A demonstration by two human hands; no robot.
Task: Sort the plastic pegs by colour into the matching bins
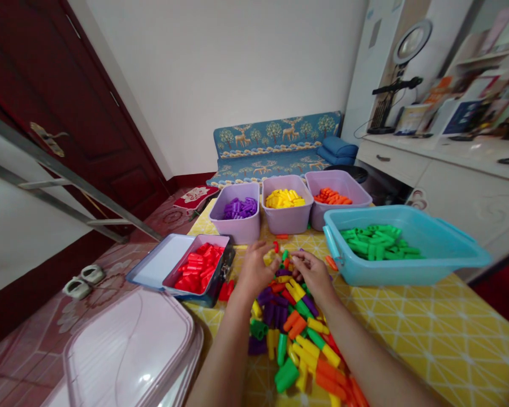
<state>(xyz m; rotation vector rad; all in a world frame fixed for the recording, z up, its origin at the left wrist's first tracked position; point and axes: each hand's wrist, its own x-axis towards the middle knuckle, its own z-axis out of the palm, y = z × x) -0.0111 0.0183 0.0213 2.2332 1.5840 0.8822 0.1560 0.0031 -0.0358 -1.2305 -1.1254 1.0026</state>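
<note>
Over the far end of a mixed pile of plastic tube-like pieces (297, 322), my hands work close together. My left hand (257, 268) is curled, with its thumb and fingers around a spot where a bit of yellow shows; what it grips is unclear. A small red piece (276, 246) shows at its fingertips. The fingers of my right hand (313, 274) are pinched together, and whatever is between them is too small to name. Between the hands lies a green piece (285, 255). An orange piece (331, 263) rests just right of my right hand.
Lilac bins hold purple (240, 208), yellow (285, 198) and orange pieces (331, 196) at the back. A blue tub (407, 274) with green pieces stands right. A box of red pieces (199, 267) is left, beside stacked lids (129, 345). The cloth (390, 322) is yellow.
</note>
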